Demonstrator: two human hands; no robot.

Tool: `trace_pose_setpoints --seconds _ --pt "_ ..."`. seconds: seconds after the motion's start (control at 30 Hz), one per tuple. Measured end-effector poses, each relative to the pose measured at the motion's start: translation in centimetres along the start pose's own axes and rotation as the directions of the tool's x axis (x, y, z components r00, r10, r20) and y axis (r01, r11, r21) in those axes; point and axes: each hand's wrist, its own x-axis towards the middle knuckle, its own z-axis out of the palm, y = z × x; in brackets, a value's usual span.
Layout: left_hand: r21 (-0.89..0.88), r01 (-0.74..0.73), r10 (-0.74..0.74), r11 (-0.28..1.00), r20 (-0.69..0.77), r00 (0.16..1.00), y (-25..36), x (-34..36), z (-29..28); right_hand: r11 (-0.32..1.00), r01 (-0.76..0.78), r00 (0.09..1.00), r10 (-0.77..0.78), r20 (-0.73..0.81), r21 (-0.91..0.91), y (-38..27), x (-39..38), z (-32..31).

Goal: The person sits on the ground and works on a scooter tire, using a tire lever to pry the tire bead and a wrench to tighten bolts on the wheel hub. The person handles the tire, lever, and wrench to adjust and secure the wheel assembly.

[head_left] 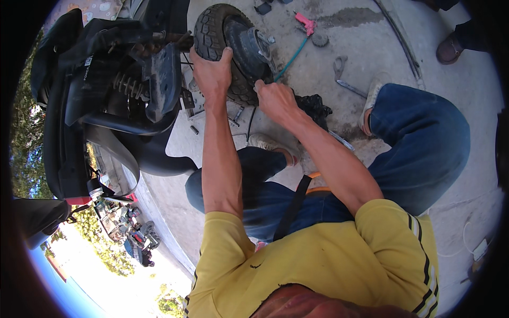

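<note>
A wheel [209, 33] with a black knobbly tyre and a grey metal hub [249, 45] stands tilted on the concrete in front of me. My left hand [213, 77] grips the tyre's near left side, thumb on the tread and fingers wrapped behind it. At the wheel's lower right edge, my right hand [277, 103] is closed, its thumb pressed near the rim. What lies inside those fingers is hidden. Left of the wheel is a black scooter [101, 100] with a coil spring shock absorber [130, 86] and a dark bracket [164, 82].
A pink air gun [305, 24] on a teal hose [291, 62] lies beyond the wheel. Nearby are a metal bar tool [351, 88], a black plastic bag [317, 107] and small metal parts [237, 115]. Another person's shoe [448, 49] shows at upper right.
</note>
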Motion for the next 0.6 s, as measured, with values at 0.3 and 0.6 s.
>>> trace_pose_setpoints --seconds 0.3,0.6 --pt "-0.084 -0.108 0.1 0.991 -0.089 0.991 -0.8 -1.5 -0.1 0.998 -0.047 0.984 0.04 0.171 0.034 1.8 4.2 -4.1" --pt "-0.129 0.11 -0.113 0.985 -0.019 0.993 -6.7 -15.4 5.2 0.993 0.1 0.977 -0.11 0.18 0.059 2.0 4.3 -1.0"
